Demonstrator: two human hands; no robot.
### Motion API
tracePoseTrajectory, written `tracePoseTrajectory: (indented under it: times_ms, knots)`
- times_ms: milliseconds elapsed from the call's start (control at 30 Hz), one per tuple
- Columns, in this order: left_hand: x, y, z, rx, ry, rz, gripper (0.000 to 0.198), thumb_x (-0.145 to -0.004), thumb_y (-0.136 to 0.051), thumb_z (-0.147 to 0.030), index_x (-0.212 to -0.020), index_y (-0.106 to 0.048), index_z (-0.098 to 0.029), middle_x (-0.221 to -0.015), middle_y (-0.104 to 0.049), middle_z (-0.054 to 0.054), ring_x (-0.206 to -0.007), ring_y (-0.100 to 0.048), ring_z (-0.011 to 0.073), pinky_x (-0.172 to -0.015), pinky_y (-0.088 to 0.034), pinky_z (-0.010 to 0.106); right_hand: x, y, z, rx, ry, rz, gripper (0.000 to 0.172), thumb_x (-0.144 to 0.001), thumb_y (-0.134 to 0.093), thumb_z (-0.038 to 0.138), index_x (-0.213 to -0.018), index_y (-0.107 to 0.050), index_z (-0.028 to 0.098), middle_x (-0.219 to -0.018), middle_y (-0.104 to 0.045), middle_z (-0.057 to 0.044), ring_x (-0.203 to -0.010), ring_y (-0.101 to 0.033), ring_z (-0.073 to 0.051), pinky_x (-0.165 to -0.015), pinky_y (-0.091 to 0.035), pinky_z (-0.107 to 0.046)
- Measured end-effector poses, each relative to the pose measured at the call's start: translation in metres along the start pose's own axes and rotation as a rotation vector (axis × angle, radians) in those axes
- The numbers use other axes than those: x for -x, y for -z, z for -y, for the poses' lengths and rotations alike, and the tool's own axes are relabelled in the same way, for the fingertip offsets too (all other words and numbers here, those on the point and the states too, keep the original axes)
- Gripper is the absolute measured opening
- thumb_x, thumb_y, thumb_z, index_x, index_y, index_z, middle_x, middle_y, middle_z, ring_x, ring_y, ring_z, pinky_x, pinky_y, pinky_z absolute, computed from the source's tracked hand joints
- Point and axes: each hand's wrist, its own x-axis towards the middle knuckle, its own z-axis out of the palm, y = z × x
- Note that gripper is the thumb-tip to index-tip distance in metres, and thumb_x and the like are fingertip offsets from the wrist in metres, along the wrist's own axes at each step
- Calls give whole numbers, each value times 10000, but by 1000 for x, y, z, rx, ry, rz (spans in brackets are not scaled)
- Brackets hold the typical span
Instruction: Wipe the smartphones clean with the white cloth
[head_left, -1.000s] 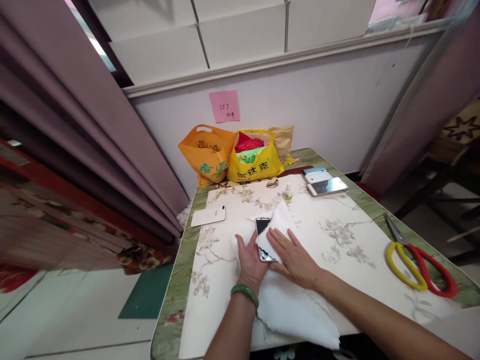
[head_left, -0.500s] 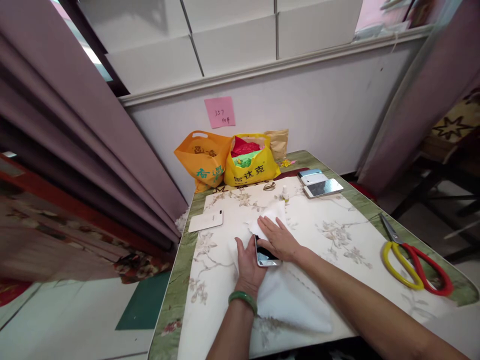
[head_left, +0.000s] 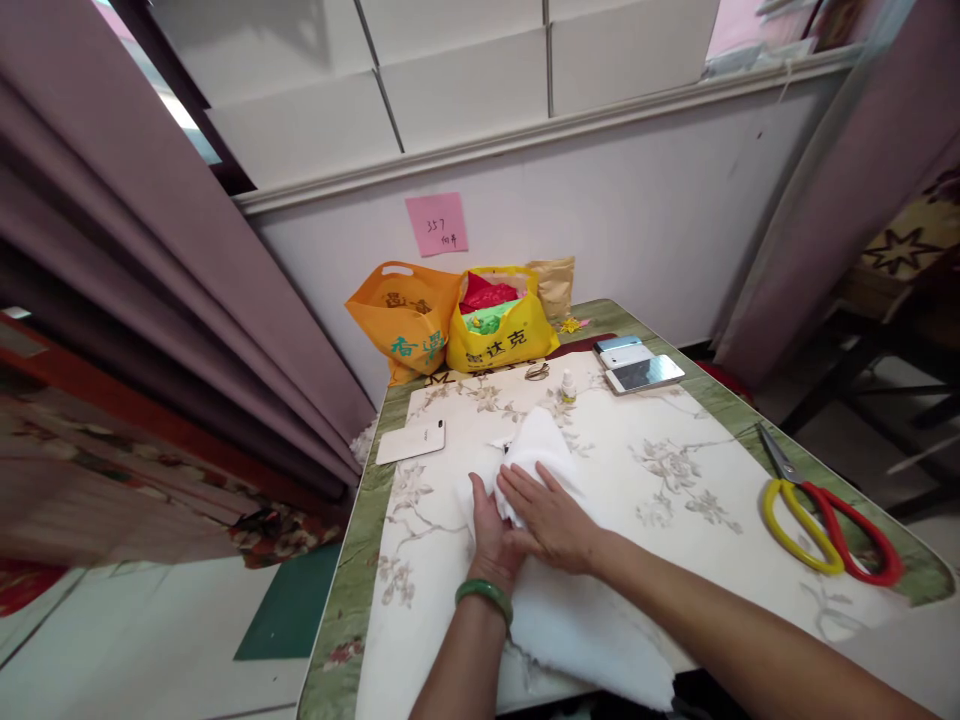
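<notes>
A white cloth (head_left: 544,450) is draped over a smartphone between my hands. Only a small dark corner of the phone (head_left: 507,447) shows past the cloth; the remainder is covered. My left hand (head_left: 491,535), with a green bangle at the wrist, supports the phone from below and from the left side, thumb raised. Flat on top of the cloth lies my right hand (head_left: 551,515), its fingers stretched out and pressing over the phone. A loose part of the cloth spreads below my forearms toward the table's near edge.
A white phone (head_left: 412,442) lies left. Several phones (head_left: 645,373) lie at the back right, with a small bottle (head_left: 568,385) nearer the middle. Scissors (head_left: 814,520) with yellow and red handles rest right. Orange (head_left: 409,320) and yellow (head_left: 502,340) bags stand against the wall.
The phone's screen, bare half a second ago, is now covered by the cloth. My right hand has shifted slightly left and down, over the phone.
</notes>
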Motion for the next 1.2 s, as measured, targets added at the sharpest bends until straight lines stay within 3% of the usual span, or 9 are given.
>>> tracePoseTrajectory:
  times_ms: [133,267,367,467,600,767,967,1100,1200]
  knots:
    - [1,-4,0,-5,1,176,608,-846,-474,-632,-1208,-611,-163,-1109,-688,127,-991,-663,263,-938,-487,425,-20,-1,-29,36,-224,-15,736,-960,-280,595,-1488,-274,82,-1532,-281,-165,-1426,-245,-272,-1157,-158,-491]
    - [2,-6,0,15,1,295,668,-854,-427,-651,-1278,-567,-155,-1232,-631,162,-1114,-604,307,-983,-445,473,9,-2,-39,110,-308,-40,779,-948,-292,616,-1483,-267,50,-1523,-289,-190,-1427,-233,-297,-1159,-102,-537]
    - [2,-6,0,20,1,299,677,-855,-429,-646,-1289,-555,-142,-1230,-631,171,-1133,-593,317,-995,-429,483,40,-1,-23,132,-259,-66,787,-947,-303,615,-1504,-207,67,-1527,-282,-187,-1429,-227,-297,-1160,-45,-558]
    - [3,-5,0,12,16,234,659,-842,-470,-637,-1277,-561,-150,-1204,-647,165,-1111,-610,306,-988,-440,471,52,1,-1,104,-137,-67,834,-923,-335,649,-1525,-126,112,-1548,-239,-158,-1438,-198,-298,-1158,0,-575]
    - [4,-5,0,-9,13,22,608,-800,-562,-619,-1193,-610,-158,-1048,-707,130,-1015,-660,285,-948,-479,443,30,3,8,9,-12,-5,793,-931,-325,640,-1527,-135,152,-1556,-233,-111,-1441,-197,-269,-1171,-70,-542]
    - [3,-9,2,-20,-2,160,557,-854,-494,-599,-1165,-630,-157,-1042,-707,118,-973,-666,254,-934,-494,408,-4,1,-23,-64,-171,-42,586,-987,-328,477,-1487,-301,173,-1532,-315,-85,-1414,-282,-250,-1143,-240,-517]
    - [1,-7,1,-15,-21,242,621,-866,-435,-628,-1231,-597,-152,-1094,-684,144,-990,-650,279,-950,-469,486,14,12,-58,-245,-446,-319,383,-970,-374,386,-1183,-665,259,-1258,-640,-28,-1165,-583,-196,-1024,-452,-369]
    - [0,-5,0,-2,-18,215,581,-875,-439,-608,-1242,-589,-184,-1101,-683,131,-972,-654,273,-948,-460,522,36,35,-76,-447,-726,-688,382,-914,-470,469,-1067,-712,216,-1117,-703,-62,-1038,-640,-236,-975,-467,-410]
    - [0,-6,1,-2,-26,202,562,-876,-448,-596,-1249,-584,-199,-1101,-683,125,-946,-660,262,-942,-464,520,37,54,-77,-662,-959,-962,451,-860,-541,522,-1056,-705,151,-1048,-717,-79,-1004,-641,-254,-926,-481,-407]
